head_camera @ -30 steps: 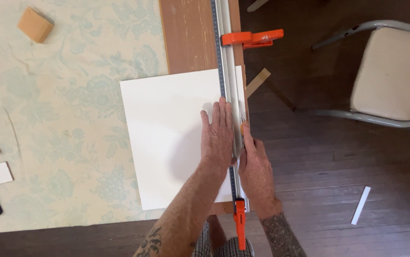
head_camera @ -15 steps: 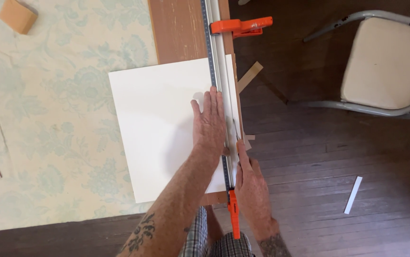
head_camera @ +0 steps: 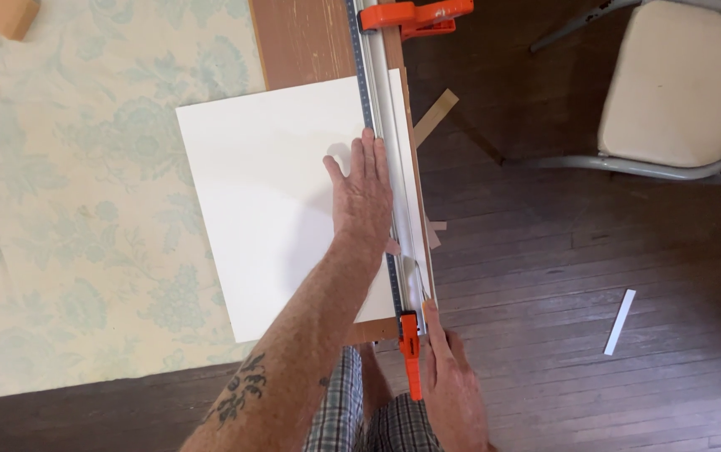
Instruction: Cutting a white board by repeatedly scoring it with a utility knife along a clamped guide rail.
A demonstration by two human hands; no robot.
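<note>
White square board [head_camera: 268, 209] flat on the brown wooden tabletop [head_camera: 302, 42], its right edge under the long metal straightedge [head_camera: 381, 167].
Straightedge pinned by orange clamps, far [head_camera: 415, 14] and near [head_camera: 410, 351]. Left hand [head_camera: 363, 197] open, palm flat, pressing board beside the rail. Right hand [head_camera: 448, 377] at the rail's near end, fingers closed on something small; can't tell what. Looks like the end of a cutting pass; next move needs steady downward pressure.

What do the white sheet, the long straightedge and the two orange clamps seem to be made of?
White sheet: probably matte card or foam board; it lies flat and stiff.
Straightedge: likely aluminium, silver-grey with a ruled edge.
Clamps: seemingly moulded plastic, bright orange.
</note>
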